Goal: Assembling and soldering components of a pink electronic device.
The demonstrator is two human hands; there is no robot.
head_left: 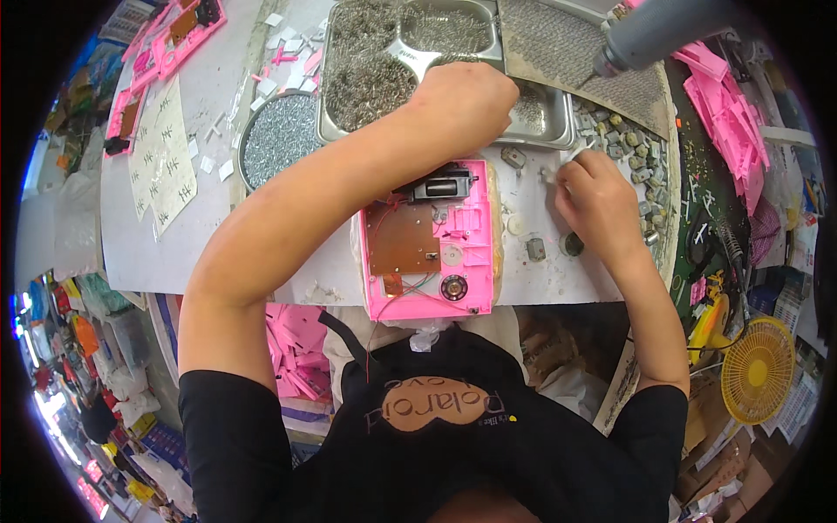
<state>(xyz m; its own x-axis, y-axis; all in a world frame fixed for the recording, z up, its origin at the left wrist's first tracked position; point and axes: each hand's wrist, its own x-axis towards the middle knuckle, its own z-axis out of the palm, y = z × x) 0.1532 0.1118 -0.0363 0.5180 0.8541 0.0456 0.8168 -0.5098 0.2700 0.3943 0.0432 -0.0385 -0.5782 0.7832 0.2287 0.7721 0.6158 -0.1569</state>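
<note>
**Pink case front and centre, both hands out past it**

From my end: the pink case [479,237] lies open side up at the near edge of the surface [323,277], probably so the board [397,240], speaker [454,288] and wires [425,282] stay exposed and reachable from 2 sides. My left hand [469,100] is bent over the tray's [416,59] lower-right part; fingers curled, tips hidden, can't tell if it grips anything. Tray compartments presumably keep the small metal parts [370,87] sorted. My right hand [600,205] sits right of the case, thumb and fingers drawn together near a small white piece [575,152]; can't tell if that's pinched. Loose blocks [649,166] lie just beside it, likely spread for easy picking. Bowl [243,152] of grey bits [283,131] left of the tray. Grey tool [649,37] at upper right, tip angled down, likely kept handy there.
</note>
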